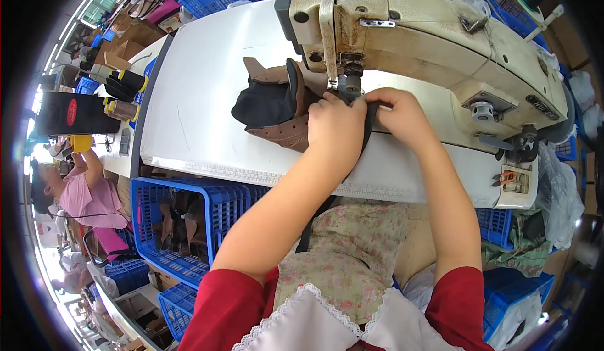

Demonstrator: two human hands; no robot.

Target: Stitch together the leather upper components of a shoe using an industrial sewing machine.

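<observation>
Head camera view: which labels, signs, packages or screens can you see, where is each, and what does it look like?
Dark nameplate: right end of the cream sewing machine, small slanted oblong, pale marks.
Red oval label: on the black case, far left.
Cardboard boxes: upper left, brown, open.
No screens.

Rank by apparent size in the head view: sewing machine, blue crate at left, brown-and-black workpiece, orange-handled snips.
1. sewing machine
2. blue crate
3. brown-and-black workpiece, partly hidden under the left hand
4. orange-handled snips
</observation>
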